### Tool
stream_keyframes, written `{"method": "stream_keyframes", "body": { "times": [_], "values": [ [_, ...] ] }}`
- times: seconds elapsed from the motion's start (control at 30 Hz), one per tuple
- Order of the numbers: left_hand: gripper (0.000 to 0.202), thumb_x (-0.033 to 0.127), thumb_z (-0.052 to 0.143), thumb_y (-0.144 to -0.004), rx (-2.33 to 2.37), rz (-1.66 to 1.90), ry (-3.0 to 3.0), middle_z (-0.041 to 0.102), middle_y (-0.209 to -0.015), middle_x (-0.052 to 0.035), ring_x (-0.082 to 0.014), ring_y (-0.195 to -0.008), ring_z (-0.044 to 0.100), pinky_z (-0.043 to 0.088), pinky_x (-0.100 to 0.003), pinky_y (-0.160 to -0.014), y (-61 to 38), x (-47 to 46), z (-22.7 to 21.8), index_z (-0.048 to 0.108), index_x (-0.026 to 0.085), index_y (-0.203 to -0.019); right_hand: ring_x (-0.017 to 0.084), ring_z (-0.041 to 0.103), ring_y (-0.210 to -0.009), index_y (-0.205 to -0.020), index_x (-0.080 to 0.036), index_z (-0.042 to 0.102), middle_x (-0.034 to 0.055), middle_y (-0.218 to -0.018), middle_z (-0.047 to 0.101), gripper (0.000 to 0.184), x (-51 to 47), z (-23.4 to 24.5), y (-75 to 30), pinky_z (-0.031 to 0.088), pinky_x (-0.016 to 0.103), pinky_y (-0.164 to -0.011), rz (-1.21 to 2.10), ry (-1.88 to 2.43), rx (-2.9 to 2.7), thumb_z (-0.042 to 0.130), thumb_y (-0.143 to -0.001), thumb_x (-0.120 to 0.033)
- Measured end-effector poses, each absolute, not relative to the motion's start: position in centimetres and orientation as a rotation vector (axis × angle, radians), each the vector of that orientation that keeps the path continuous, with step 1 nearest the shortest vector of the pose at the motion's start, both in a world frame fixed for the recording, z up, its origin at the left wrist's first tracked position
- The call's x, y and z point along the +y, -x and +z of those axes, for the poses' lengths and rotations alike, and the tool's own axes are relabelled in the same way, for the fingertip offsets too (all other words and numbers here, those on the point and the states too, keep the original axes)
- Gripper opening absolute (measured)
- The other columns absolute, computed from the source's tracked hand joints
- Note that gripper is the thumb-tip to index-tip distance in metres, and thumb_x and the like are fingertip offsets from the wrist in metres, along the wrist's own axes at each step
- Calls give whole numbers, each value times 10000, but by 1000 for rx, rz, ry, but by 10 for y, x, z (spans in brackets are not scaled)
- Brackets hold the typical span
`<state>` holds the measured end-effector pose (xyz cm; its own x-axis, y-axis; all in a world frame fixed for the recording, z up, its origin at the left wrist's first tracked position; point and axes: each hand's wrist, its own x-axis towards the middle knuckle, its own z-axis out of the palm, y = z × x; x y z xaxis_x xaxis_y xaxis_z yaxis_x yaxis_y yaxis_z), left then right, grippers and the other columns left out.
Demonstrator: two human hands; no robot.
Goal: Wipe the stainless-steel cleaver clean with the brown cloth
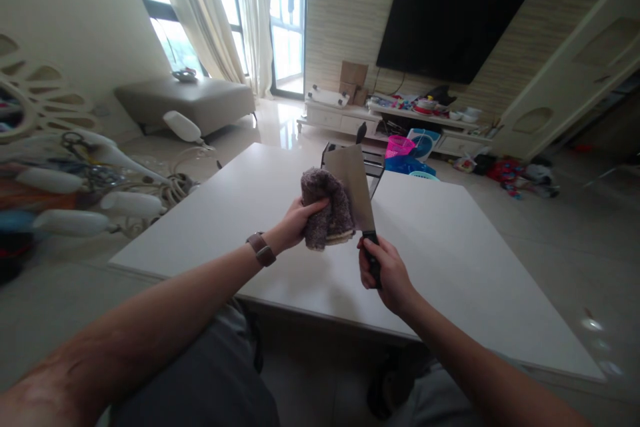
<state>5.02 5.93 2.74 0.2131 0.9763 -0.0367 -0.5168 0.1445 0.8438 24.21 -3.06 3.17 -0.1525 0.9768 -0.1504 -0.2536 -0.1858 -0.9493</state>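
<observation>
My right hand (387, 270) is wrapped round the black handle of a cleaver (354, 180), whose broad blade points up and away from me above the table. In my left hand (296, 221) is a bunched grey-purple cloth (327, 207), which lies against the left side of the blade. Both are held over the white table (440, 247). Behind the blade stands a dark rack (376, 167) near the table's far edge, partly hidden by the cleaver. A dark-handled item sticks up from it, its kind unclear.
To the left are white lamp shades (73, 221) and tangled arms of a light fitting. Beyond the table stand a pink basket (400, 145), a white TV cabinet (327, 117) with clutter, and a grey bench (200, 103). A large television (450, 23) hangs on the wall.
</observation>
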Motion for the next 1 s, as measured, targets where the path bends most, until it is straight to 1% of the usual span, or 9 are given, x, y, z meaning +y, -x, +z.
{"method": "stream_keyframes", "body": {
  "times": [0.1, 0.23, 0.33, 0.47, 0.63, 0.73, 0.83, 1.0],
  "values": [
    [391, 307, 844, -712, 600, 1128, -741, 755, -1055, -116, -260, -986, 713, 541, -396, -969, -65, 46, 25, 707, 145, -1040, 64, 357, -329, -831, -232, 455, -90, -541, 487, 264, -31, 28, -238, 308, 203, -335, 1591, 1061, -960, 631, -821, -428],
    [423, 218, 859, -685, 556, 1059, -760, 742, -1103, -127, -278, -1045, 698, 528, -407, -988, -74, 35, 24, 694, 147, -1068, 72, 396, -339, -842, -234, 443, -88, -549, 501, 259, -32, 24, -235, 355, 216, -354, 1593, 1094, -985, 610, -825, -431],
    [451, 181, 878, -644, 586, 1078, -792, 736, -1126, -126, -268, -1027, 703, 522, -405, -988, -73, 36, 24, 699, 143, -1057, 77, 420, -341, -841, -231, 442, -90, -551, 505, 276, -33, 23, -236, 369, 222, -356, 1568, 1105, -1043, 608, -825, -452],
    [452, 182, 891, -615, 624, 1094, -828, 749, -1089, -116, -253, -963, 715, 523, -409, -974, -70, 39, 24, 713, 139, -1029, 88, 456, -344, -842, -229, 444, -89, -551, 514, 279, -34, 24, -236, 383, 230, -360, 1566, 1095, -1090, 602, -821, -458],
    [461, 207, 906, -583, 660, 1085, -880, 763, -994, -111, -253, -915, 717, 532, -418, -941, -68, 40, 24, 725, 128, -1000, 95, 472, -354, -849, -231, 438, -86, -558, 530, 230, -35, 22, -236, 413, 241, -374, 1572, 1101, -1074, 578, -825, -412],
    [449, 212, 906, -576, 687, 1094, -951, 764, -982, -109, -256, -910, 714, 536, -420, -929, -64, 43, 26, 729, 131, -981, 98, 479, -359, -844, -231, 442, -86, -552, 531, 209, -34, 21, -236, 420, 242, -381, 1579, 1099, -1086, 576, -823, -390],
    [453, 207, 902, -574, 716, 1093, -1084, 764, -996, -109, -269, -925, 709, 540, -419, -925, -56, 49, 31, 736, 135, -989, 95, 466, -353, -828, -230, 447, -86, -549, 521, 231, -32, 22, -238, 404, 238, -370, 1574, 1093, -1091, 590, -829, -412],
    [521, 189, 918, -525, 760, 1112, -1318, 764, -1009, -110, -299, -948, 702, 551, -448, -920, -34, 65, 41, 741, 134, -1012, 84, 413, -327, -825, -211, 503, -79, -516, 491, 253, -30, 27, -246, 315, 216, -327, 1445, 1141, -1132, 565, -860, -453]
  ]
}}
